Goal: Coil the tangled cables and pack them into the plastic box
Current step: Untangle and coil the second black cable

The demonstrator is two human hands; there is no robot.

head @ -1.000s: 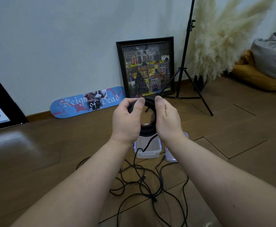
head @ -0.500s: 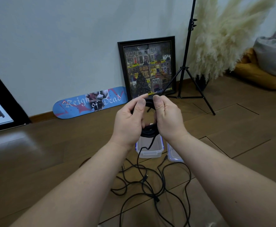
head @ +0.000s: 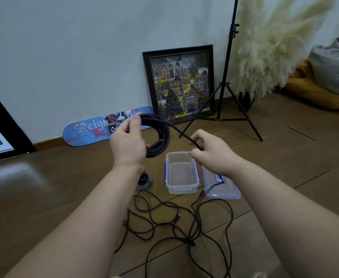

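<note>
We've got the black cable coil [head: 160,135] gripped in our left hand [head: 128,145], while our right hand [head: 210,153] pinches its loose end, both above the open plastic box [head: 181,187] on the floor. More tangled cables [head: 184,223] lie nearer us.

Home living room: wood floor [head: 285,157], framed painting [head: 179,83] against wall, pampas grass [head: 275,43], floor cushions [head: 325,81], skateboard deck [head: 96,131].

We see a dim, cool, even light with a faint sheen on the wooden floor [head: 44,187] at left. Shadows are soft. The wide lens bows the tripod pole [head: 230,57] and stretches our forearms; the pampas grass [head: 275,47] looks soft-edged.
</note>
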